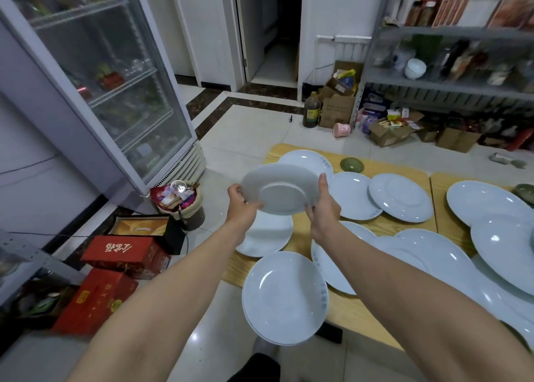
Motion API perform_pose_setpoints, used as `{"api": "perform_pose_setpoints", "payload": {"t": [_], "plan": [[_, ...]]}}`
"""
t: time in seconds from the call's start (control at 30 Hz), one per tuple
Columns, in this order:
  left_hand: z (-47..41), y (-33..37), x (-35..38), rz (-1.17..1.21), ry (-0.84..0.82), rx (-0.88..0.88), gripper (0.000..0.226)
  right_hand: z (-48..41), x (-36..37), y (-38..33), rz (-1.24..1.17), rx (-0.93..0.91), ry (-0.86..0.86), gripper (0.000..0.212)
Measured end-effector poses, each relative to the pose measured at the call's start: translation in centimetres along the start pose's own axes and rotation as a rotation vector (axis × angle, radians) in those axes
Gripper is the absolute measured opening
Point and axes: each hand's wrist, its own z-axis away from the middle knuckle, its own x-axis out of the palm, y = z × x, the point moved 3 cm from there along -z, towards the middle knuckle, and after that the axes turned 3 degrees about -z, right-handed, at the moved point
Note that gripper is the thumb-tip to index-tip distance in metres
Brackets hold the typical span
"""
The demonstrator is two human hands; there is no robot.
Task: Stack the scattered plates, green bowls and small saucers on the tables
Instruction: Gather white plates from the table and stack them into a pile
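I hold a white plate [281, 189] in the air above the wooden table [358, 312], tilted so that its underside faces me. My left hand [241, 205] grips its left rim and my right hand [323, 211] grips its right rim. Under it lies another white plate [271, 237]. A short stack of plates [284, 296] hangs over the near left table edge. Several more white plates [400, 198] lie scattered across the table and overlap at the right. A green bowl [351, 164] sits upside down at the far edge, and another green bowl [525, 192] shows at the right.
A glass-door fridge [115, 86] stands at the left. A full bin [180, 202] and red boxes [124, 254] sit on the floor left of the table. Metal shelves [450, 78] and cardboard boxes [336, 108] line the far right. An open doorway [271, 34] lies ahead.
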Motion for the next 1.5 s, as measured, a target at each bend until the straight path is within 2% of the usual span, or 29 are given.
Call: {"api": "perform_pose_setpoints", "payload": {"t": [0.1, 0.17, 0.23, 0.33, 0.4, 0.5, 0.67, 0.8, 1.07, 1.13, 1.37, 1.5], "plan": [[0.5, 0.1, -0.1, -0.038, 0.062, 0.05, 0.005, 0.0, -0.8, -0.1, -0.082, 0.023, 0.033, 0.028], [0.7, -0.2, -0.4, -0.089, 0.056, 0.108, 0.016, -0.3, -1.5, 0.2, -0.021, 0.019, 0.039, 0.014], [0.7, -0.4, -0.6, -0.057, 0.028, 0.107, 0.021, -1.0, -2.3, 0.5, 0.068, 0.0, 0.044, 0.024], [1.2, -0.6, -0.4, 0.149, -0.08, 0.009, 0.032, -1.2, -3.2, 0.7, 0.218, -0.022, -0.042, 0.03], [1.3, -1.3, -0.6, 0.142, -0.102, 0.006, 0.041, -1.0, -3.5, 0.6, 0.298, -0.009, -0.124, 0.054], [0.8, -1.9, -0.5, 0.111, -0.093, 0.006, 0.044, -1.2, -3.8, 0.5, 0.284, 0.025, -0.127, 0.067], [0.1, -1.0, -0.4, 0.039, -0.076, 0.04, 0.04, -1.8, -3.9, 0.2, 0.216, 0.004, -0.037, 0.069], [-1.3, -2.5, -1.9, -0.276, 0.009, 0.041, 0.053, -2.9, -3.9, -0.2, 0.186, -0.008, 0.07, 0.079], [-3.0, -7.4, -3.3, -0.906, -0.094, 0.051, 0.063, -4.5, -3.3, 1.1, 0.204, 0.01, 0.135, 0.079], [-3.4, -8.1, -3.2, -1.003, -0.116, 0.039, 0.064, -4.8, -2.9, 1.6, 0.223, 0.006, 0.135, 0.077], [-5.1, -11.0, -3.7, -1.072, -0.185, -0.02, 0.063, -6.4, -1.8, 2.8, 0.267, 0.001, 0.153, 0.073], [-5.9, -12.3, -4.1, -0.978, -0.2, -0.017, 0.059, -7.0, -1.2, 3.1, 0.244, -0.005, 0.165, 0.07]]}}
